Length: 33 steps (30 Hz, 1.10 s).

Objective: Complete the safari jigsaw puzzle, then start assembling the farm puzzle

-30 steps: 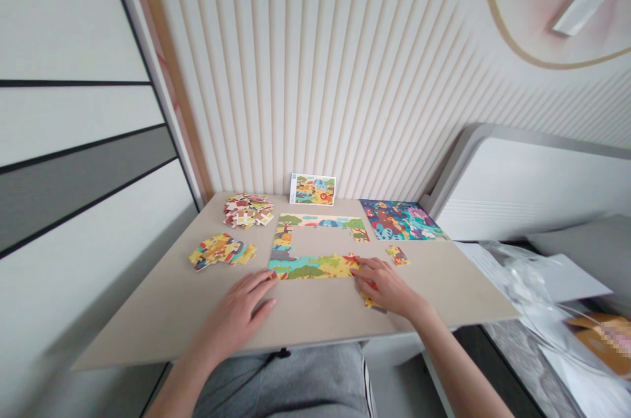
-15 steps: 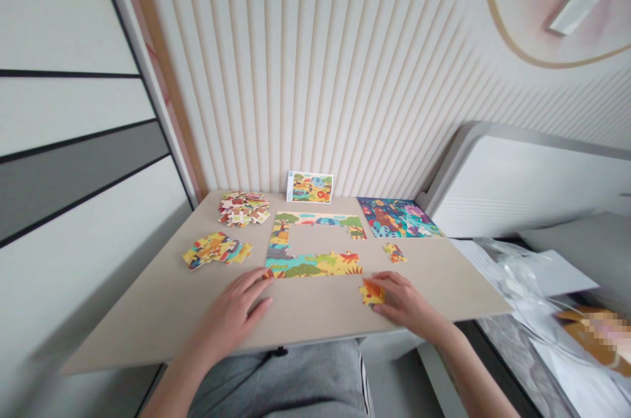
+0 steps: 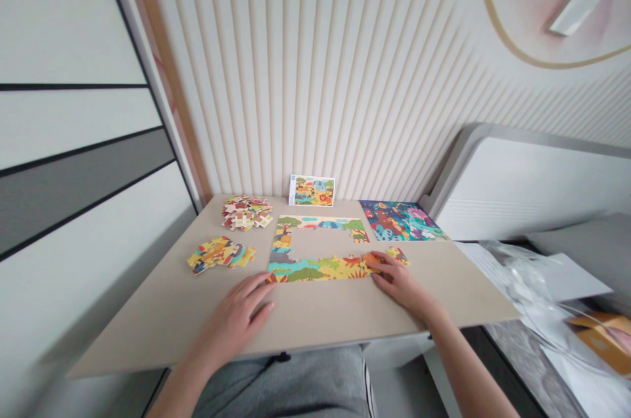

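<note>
A partly joined jigsaw puzzle [image 3: 305, 271] with animals and trees lies on the table, its frame around a bare middle. My left hand [image 3: 241, 309] rests on the tabletop with fingers stretched out, fingertips at the puzzle's lower left corner. At the lower right corner, my right hand [image 3: 397, 280] has its fingers on an orange and yellow puzzle piece [image 3: 371, 260], which sits against the bottom row; whether it is locked in cannot be seen. Just beyond those fingers lies a loose puzzle piece [image 3: 397, 254], partly covered by the hand.
Two piles of loose pieces, a yellowish one [image 3: 219, 254] and a reddish one [image 3: 245, 213], lie on the left. A picture card [image 3: 312, 190] leans against the ribbed wall. A dark, colourful puzzle [image 3: 401, 221] is at the back right. Plastic wrapping [image 3: 522, 273] lies beyond the table's right edge.
My right hand has slid the orange and yellow piece away from me, from below the puzzle to its lower right corner. My left hand stays in place. The view has shifted slightly.
</note>
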Each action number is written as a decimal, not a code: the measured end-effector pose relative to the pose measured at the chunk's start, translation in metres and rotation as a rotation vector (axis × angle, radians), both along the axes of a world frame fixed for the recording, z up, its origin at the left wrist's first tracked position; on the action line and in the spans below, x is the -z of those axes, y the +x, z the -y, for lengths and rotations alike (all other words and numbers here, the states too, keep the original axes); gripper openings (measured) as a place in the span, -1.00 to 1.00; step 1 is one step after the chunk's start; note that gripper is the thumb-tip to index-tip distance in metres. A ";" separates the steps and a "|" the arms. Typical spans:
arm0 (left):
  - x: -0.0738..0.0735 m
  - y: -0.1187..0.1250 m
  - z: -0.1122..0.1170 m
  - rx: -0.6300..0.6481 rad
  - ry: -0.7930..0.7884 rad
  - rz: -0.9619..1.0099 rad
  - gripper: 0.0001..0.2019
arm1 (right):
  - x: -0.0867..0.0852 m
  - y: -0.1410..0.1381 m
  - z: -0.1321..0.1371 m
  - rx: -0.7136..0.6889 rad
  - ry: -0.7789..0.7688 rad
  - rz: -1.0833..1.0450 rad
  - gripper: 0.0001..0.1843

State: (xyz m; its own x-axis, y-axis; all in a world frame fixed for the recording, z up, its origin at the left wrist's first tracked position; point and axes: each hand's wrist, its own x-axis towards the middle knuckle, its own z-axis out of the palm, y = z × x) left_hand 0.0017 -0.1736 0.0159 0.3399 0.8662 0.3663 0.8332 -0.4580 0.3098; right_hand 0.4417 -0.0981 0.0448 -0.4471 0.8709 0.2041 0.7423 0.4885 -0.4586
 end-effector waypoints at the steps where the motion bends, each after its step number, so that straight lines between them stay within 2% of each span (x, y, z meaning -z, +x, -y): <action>1: 0.000 0.000 0.000 -0.001 -0.001 -0.004 -0.62 | 0.001 0.001 -0.001 -0.010 0.000 0.005 -0.59; 7: 0.003 -0.001 -0.001 0.005 0.011 -0.022 -0.62 | -0.002 0.006 -0.003 -0.081 0.017 0.082 -0.61; 13: 0.005 -0.001 -0.002 0.004 0.015 -0.022 -0.63 | -0.008 -0.003 0.001 -0.070 0.065 0.102 -0.60; 21: 0.006 -0.002 -0.002 0.001 0.029 -0.017 -0.62 | 0.002 -0.001 0.009 -0.049 0.144 0.086 -0.59; 23: 0.008 -0.002 -0.003 0.003 0.039 -0.017 -0.62 | 0.008 0.005 0.008 0.065 0.213 0.059 -0.58; 26: 0.009 -0.003 -0.004 0.007 0.046 -0.017 -0.62 | 0.017 0.017 0.001 0.433 0.285 0.053 -0.57; 28: 0.008 -0.003 -0.003 0.005 0.031 -0.025 -0.62 | 0.022 0.023 -0.005 0.635 0.239 0.102 -0.52; 30: 0.006 -0.002 -0.003 -0.002 0.022 -0.026 -0.62 | 0.026 0.025 -0.009 0.701 0.175 0.151 -0.46; 33: 0.005 -0.002 -0.002 -0.003 0.028 -0.016 -0.61 | 0.029 0.026 -0.013 0.672 0.162 0.154 -0.46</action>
